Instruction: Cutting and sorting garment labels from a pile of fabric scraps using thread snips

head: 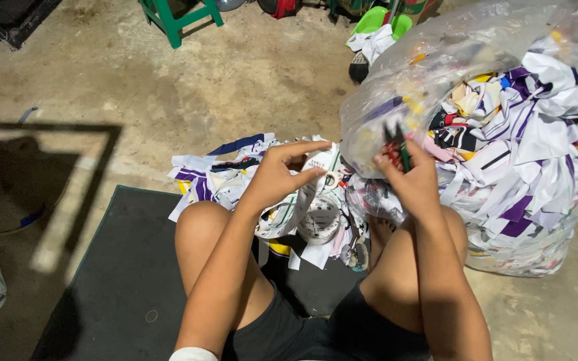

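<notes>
- White printed fabric piece (306,194), curved and stiff-looking, is pinched in the left hand (282,172): thumb on the near face, fingers over the top edge, raised above the knees (probably to keep the edge taut and in view).
- Right hand (409,177) is clenched round small snips (397,148) with red and green handles; tips point up and away, just right of the fabric piece and not touching it.
- Person sits on a dark mat (122,281), knees apart; a scrap pile (235,167) of white, purple and navy offcuts lies on the concrete floor (235,73) between the feet, within reach.
- Clear plastic bag (503,134), stuffed with similar scraps, stands just beside the right knee.
- Green stool (178,17) stands well apart, at the far edge of the view.
</notes>
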